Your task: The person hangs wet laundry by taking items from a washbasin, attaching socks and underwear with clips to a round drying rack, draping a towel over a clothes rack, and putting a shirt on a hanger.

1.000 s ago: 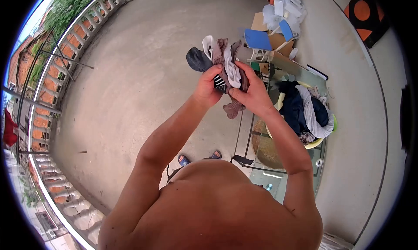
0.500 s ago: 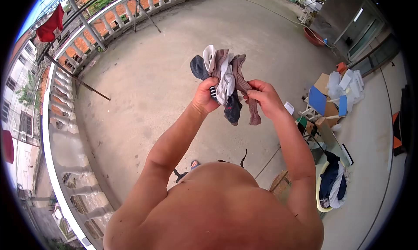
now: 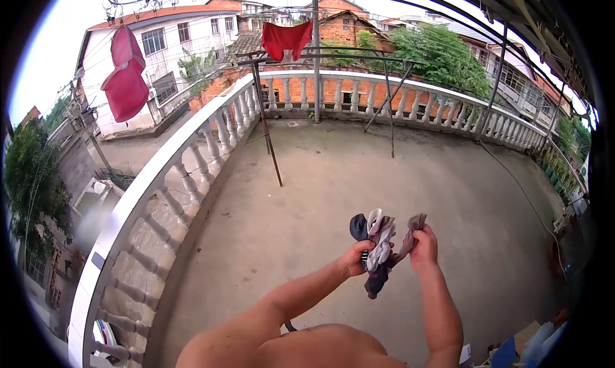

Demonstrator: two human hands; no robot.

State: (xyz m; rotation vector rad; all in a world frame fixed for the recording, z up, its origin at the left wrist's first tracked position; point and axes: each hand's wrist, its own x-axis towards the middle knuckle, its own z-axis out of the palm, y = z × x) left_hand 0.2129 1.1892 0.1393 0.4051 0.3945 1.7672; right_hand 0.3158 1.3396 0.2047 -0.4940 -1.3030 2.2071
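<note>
My left hand (image 3: 356,258) is closed around a bundle of socks (image 3: 382,240). Dark grey, white and brownish pieces stick out above and below its fingers, and a striped band shows beside the thumb. To its right, my right hand (image 3: 424,247) pinches a brown ribbed sock (image 3: 410,238), whose upper end pokes out above the fingers. The brown sock stretches between my two hands. Both hands are held out in front of my bare torso, over the concrete floor (image 3: 288,208).
A white balustrade (image 3: 160,169) runs along the left and far sides. Red underwear (image 3: 286,41) hangs over a metal rack (image 3: 333,51), and a pink garment (image 3: 125,73) hangs at upper left. A hanger (image 3: 512,2) is overhead; a hose (image 3: 528,198) lies right.
My view has tilted up and turned left, bringing the hanging clothes and houses into sight. The brown sock's end has risen with my right hand; my left hand keeps its hold on the bundle.
</note>
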